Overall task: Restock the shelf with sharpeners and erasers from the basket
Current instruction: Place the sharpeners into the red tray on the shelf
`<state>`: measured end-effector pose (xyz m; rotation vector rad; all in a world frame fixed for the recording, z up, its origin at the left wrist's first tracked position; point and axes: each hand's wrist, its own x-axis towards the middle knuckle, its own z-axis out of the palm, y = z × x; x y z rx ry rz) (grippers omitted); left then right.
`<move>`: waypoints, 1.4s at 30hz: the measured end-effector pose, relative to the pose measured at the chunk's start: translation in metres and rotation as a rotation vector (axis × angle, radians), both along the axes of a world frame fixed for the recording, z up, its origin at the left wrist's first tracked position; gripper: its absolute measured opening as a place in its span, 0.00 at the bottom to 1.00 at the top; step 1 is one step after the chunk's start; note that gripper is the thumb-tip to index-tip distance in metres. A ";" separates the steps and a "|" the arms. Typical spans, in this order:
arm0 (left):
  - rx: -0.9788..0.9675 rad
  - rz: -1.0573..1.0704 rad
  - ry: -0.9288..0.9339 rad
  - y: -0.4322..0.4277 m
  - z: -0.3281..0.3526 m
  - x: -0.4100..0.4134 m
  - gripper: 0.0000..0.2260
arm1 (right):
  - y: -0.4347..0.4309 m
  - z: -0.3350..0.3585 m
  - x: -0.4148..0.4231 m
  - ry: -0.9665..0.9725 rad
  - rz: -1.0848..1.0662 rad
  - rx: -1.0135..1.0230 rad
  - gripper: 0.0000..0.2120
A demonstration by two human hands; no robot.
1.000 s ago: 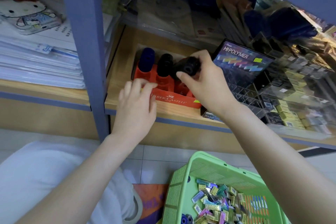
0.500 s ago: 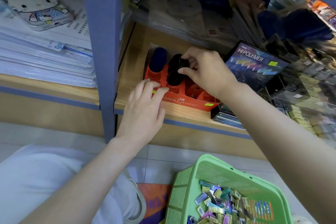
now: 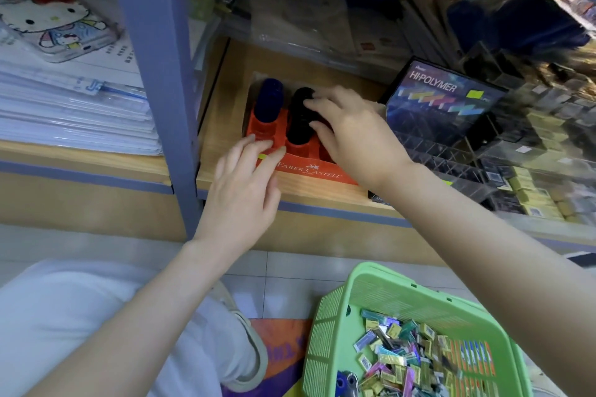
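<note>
A red Faber-Castell display tray (image 3: 309, 171) sits on the wooden shelf (image 3: 219, 138). A blue sharpener (image 3: 269, 97) stands in its left slot and a black sharpener (image 3: 300, 116) beside it. My right hand (image 3: 358, 135) reaches over the tray, with forefinger and thumb pinching the black sharpener from the right. My left hand (image 3: 242, 193) rests with straight fingers on the tray's front left edge. Below on the floor, a green basket (image 3: 325, 332) holds several wrapped erasers (image 3: 403, 358) and blue sharpeners (image 3: 343, 383).
A grey-blue shelf post (image 3: 154, 74) stands just left of the tray. A black Hi-Polymer eraser box (image 3: 442, 100) sits right of it, with clear compartments of small boxes beyond. Stacked papers (image 3: 64, 106) fill the left bay. My knee in white is at lower left.
My right hand carried a black sharpener down and left into the tray and now holds it low among the slots. My left hand stayed on the tray's front edge.
</note>
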<state>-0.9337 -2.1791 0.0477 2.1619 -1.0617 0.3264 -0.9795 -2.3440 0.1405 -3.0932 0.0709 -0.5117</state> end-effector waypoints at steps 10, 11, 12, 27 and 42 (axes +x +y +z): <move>0.329 -0.376 -0.019 0.012 -0.044 -0.087 0.11 | -0.014 -0.068 -0.164 0.007 -0.027 0.046 0.06; 0.405 -0.422 0.001 0.008 -0.052 -0.095 0.12 | -0.017 -0.087 -0.184 0.083 -0.084 0.079 0.05; 0.475 -0.464 0.017 0.001 -0.058 -0.101 0.13 | -0.019 -0.106 -0.202 0.153 -0.151 0.125 0.04; 0.534 -0.453 0.513 -0.119 -0.137 -0.145 0.23 | 0.011 -0.341 -0.312 0.982 -0.692 1.053 0.30; 0.384 -0.447 0.549 -0.119 -0.152 -0.152 0.19 | 0.020 -0.382 -0.309 1.093 -0.603 1.237 0.22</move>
